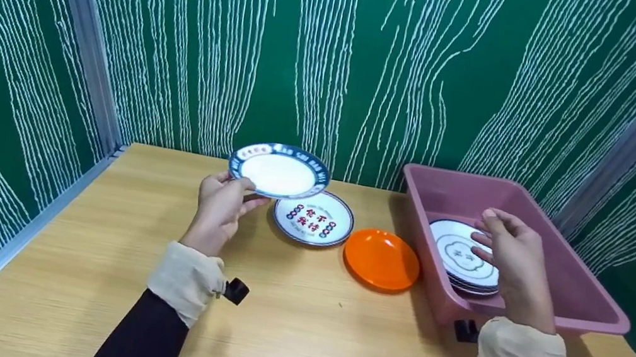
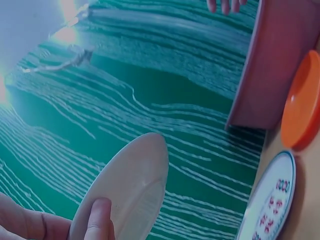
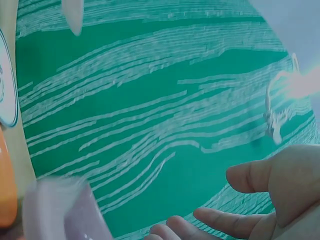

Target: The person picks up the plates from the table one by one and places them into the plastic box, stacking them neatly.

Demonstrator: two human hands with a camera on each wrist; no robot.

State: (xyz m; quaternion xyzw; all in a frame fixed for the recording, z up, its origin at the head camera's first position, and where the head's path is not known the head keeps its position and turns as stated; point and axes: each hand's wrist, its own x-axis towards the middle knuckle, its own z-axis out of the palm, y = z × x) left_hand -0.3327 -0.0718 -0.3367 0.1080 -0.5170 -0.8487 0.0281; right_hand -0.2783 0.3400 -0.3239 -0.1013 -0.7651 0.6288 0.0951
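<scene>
My left hand [image 1: 219, 207] pinches the near left edge of a white plate with a dark blue lettered rim [image 1: 279, 173], thumb on top. It is held up and tilted; its pale underside [image 2: 131, 192] shows in the left wrist view. Just behind and below it lies a white plate with red characters [image 1: 313, 219] on the table. My right hand [image 1: 513, 254] is over the near part of a pink plastic bin [image 1: 571, 270], fingers loosely bent and holding nothing. Below that hand, a stack of white plates [image 1: 459, 252] sits inside the bin, partly covered by the hand.
An orange plate [image 1: 381, 261] lies between the red-character plate and the bin's left wall. The wooden table [image 1: 294, 328] runs back to a green wall [image 1: 274, 69] with white wavy lines. Metal posts [image 1: 83, 26] stand at the corners.
</scene>
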